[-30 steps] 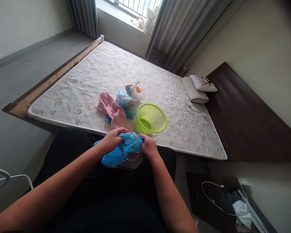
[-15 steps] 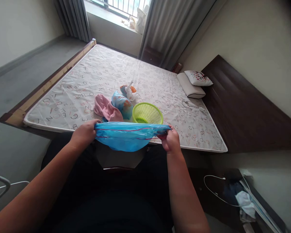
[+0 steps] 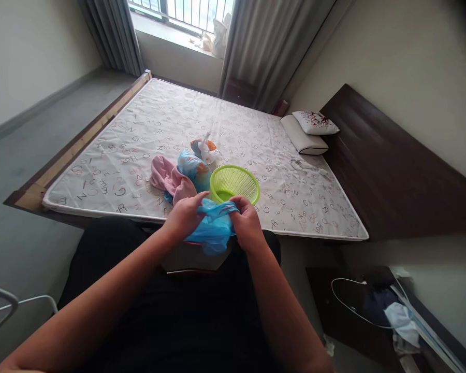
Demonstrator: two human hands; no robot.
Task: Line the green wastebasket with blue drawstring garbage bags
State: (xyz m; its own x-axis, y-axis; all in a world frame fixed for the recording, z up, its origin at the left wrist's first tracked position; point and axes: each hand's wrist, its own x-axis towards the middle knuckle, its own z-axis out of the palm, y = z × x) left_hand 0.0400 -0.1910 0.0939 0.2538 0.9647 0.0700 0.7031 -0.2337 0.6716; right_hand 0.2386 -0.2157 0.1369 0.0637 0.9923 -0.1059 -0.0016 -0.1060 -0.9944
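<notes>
A thin blue plastic bag (image 3: 213, 233) hangs bunched between my two hands, over my lap at the bed's near edge. My left hand (image 3: 184, 217) grips its left side, the thumb pointing towards the right. On the other side, my right hand (image 3: 246, 220) has its fingers closed around the bag's top edge. Just beyond the hands stands a light green plastic basket (image 3: 235, 184), its lower front partly hidden by the bag and fingers. Left of the basket lie a blue patterned plastic bundle (image 3: 194, 168) and a crumpled pink cloth (image 3: 169, 176).
All this rests on a lettered mattress (image 3: 140, 155). Behind the bundle sits a white and orange plastic bag (image 3: 206, 149). Pillows (image 3: 314, 123) lie by the dark headboard (image 3: 380, 171). A low dark table (image 3: 334, 300) with a white cable is at right; a white metal tube (image 3: 8, 298) at left.
My hands have come together from a wide hold. The blue bag, stretched flat between them before, is now gathered into a bunch. The view has shifted slightly.
</notes>
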